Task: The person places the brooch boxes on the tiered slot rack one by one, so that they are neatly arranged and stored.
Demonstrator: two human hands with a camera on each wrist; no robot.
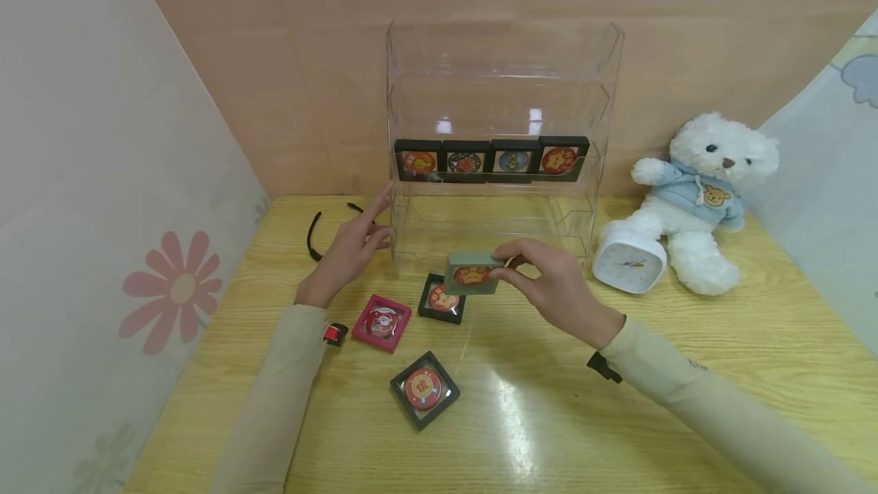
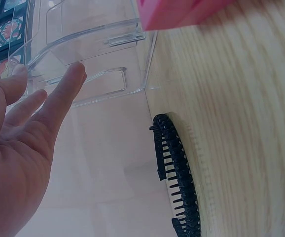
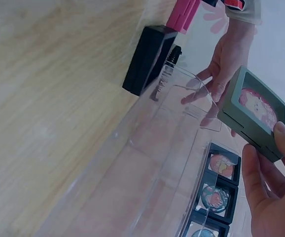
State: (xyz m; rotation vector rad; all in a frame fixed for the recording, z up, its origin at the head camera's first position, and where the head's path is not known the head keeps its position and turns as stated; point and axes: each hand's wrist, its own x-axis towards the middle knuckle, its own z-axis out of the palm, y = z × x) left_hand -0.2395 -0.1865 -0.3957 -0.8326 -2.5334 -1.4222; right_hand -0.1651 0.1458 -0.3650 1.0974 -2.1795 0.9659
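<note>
My right hand [image 1: 559, 292] pinches a green framed badge box [image 1: 472, 274] by its right end, held up in front of the clear acrylic rack [image 1: 494, 109]. In the right wrist view, thumb and fingers grip one corner of the green box [image 3: 256, 111]. My left hand [image 1: 350, 250] has its fingers extended at the rack's left side, fingertips right at its edge; the left wrist view shows this hand [image 2: 29, 133] holding nothing. Several black framed badge boxes [image 1: 466, 161] stand in a row on a middle tier of the rack.
On the table [image 1: 617, 402] lie a pink framed box [image 1: 366, 332], a black one [image 1: 427, 311] and a dark grey one [image 1: 423, 410]. A black toothed headband [image 2: 179, 177] lies left of the rack. To the right are a white clock [image 1: 629, 263] and a teddy bear [image 1: 700, 204].
</note>
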